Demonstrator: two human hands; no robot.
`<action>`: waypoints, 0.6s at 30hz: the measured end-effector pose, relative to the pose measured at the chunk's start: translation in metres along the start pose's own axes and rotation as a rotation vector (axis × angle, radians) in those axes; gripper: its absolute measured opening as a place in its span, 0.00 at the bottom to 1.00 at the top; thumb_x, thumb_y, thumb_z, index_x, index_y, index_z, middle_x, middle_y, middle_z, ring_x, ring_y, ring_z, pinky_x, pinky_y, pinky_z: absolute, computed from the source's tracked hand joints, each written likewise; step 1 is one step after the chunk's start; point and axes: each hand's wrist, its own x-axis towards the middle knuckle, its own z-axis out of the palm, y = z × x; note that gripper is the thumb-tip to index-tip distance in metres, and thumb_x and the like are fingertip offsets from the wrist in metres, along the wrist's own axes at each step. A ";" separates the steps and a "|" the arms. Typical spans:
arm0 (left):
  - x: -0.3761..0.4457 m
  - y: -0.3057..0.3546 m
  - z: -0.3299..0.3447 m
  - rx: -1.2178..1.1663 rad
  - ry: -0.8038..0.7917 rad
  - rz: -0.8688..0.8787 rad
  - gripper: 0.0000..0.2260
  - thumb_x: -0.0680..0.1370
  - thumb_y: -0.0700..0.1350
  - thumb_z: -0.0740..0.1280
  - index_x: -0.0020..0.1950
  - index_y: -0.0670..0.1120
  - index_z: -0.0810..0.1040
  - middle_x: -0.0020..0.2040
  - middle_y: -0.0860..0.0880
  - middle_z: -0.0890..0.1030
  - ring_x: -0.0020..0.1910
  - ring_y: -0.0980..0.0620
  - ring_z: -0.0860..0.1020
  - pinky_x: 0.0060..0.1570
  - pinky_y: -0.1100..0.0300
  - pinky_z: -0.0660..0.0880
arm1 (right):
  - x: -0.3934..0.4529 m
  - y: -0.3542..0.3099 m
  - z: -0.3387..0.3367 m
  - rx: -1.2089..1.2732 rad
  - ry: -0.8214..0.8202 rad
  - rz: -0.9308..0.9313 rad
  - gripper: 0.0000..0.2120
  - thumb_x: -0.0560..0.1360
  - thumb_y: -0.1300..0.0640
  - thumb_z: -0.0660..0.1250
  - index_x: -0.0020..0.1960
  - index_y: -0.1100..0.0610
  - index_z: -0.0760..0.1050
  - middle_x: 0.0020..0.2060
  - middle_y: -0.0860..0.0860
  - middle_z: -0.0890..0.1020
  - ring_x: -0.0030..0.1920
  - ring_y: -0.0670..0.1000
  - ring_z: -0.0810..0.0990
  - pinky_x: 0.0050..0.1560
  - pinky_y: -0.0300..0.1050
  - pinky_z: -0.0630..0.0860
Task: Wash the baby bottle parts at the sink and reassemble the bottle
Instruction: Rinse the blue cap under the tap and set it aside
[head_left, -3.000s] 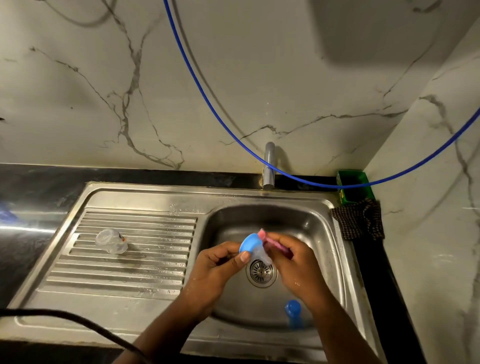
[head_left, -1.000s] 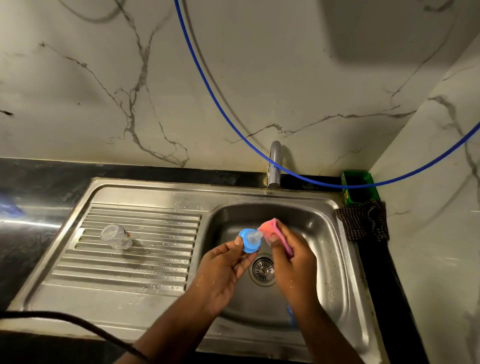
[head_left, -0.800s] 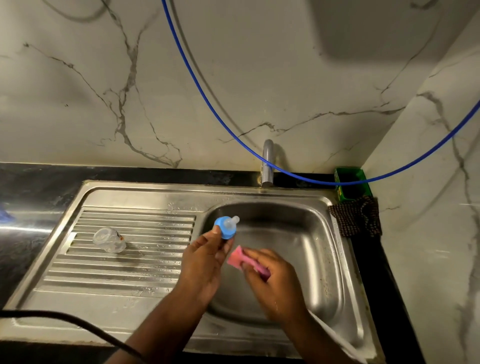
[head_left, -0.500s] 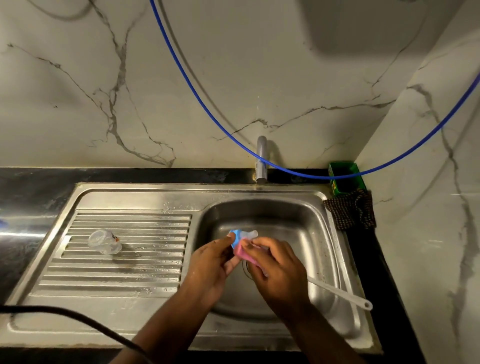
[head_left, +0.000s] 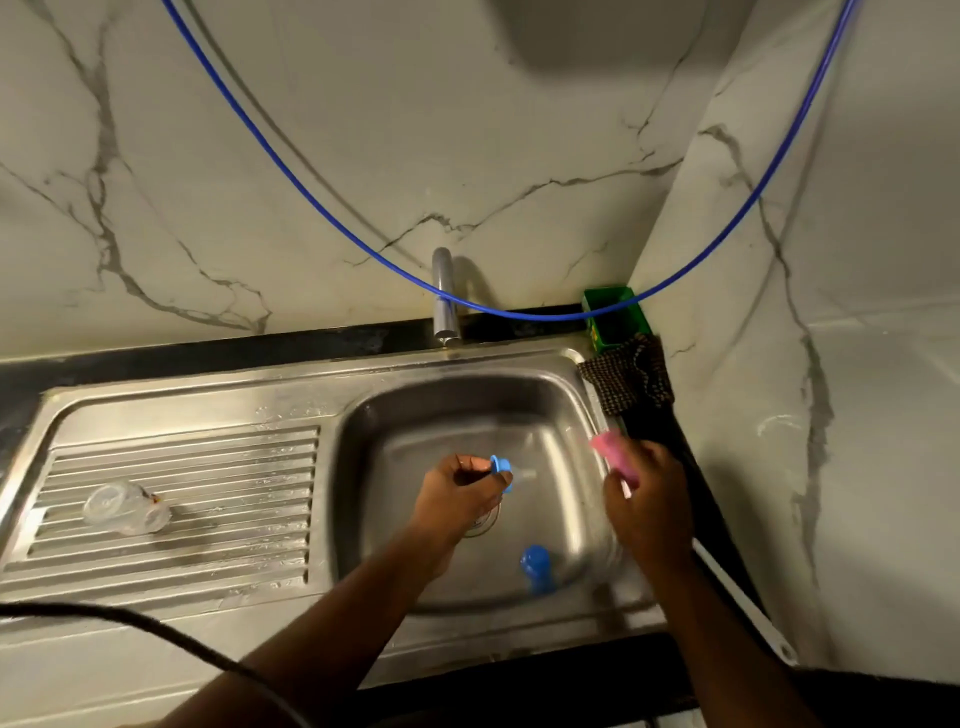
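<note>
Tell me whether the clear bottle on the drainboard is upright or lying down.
Lying down: the clear bottle rests on its side across the drainboard ridges.

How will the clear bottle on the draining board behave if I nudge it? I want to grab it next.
The clear bottle lies on its side across the ribs of the draining board, so it may roll. It looks like thin plastic, so probably light. Water drops sit on the steel around it, so it could be slippery.
</note>
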 end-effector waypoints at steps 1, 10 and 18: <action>0.001 -0.001 0.003 0.029 0.005 0.003 0.15 0.71 0.45 0.80 0.52 0.42 0.80 0.50 0.37 0.85 0.41 0.47 0.82 0.46 0.52 0.79 | 0.005 0.019 -0.003 -0.047 0.016 0.028 0.23 0.73 0.59 0.65 0.66 0.49 0.82 0.51 0.55 0.80 0.50 0.60 0.79 0.52 0.51 0.76; 0.002 0.003 0.002 0.100 -0.030 0.073 0.14 0.71 0.45 0.80 0.55 0.49 0.83 0.48 0.49 0.87 0.51 0.46 0.86 0.57 0.46 0.82 | 0.018 0.070 -0.011 -0.201 0.019 0.042 0.25 0.72 0.66 0.68 0.68 0.54 0.79 0.61 0.54 0.83 0.62 0.60 0.81 0.64 0.58 0.76; 0.016 0.008 -0.015 0.182 0.077 0.157 0.11 0.72 0.45 0.79 0.54 0.48 0.85 0.47 0.49 0.87 0.48 0.50 0.86 0.48 0.61 0.83 | 0.025 -0.059 0.029 0.398 -0.435 -0.003 0.18 0.81 0.48 0.66 0.71 0.44 0.74 0.66 0.45 0.81 0.64 0.49 0.81 0.62 0.41 0.77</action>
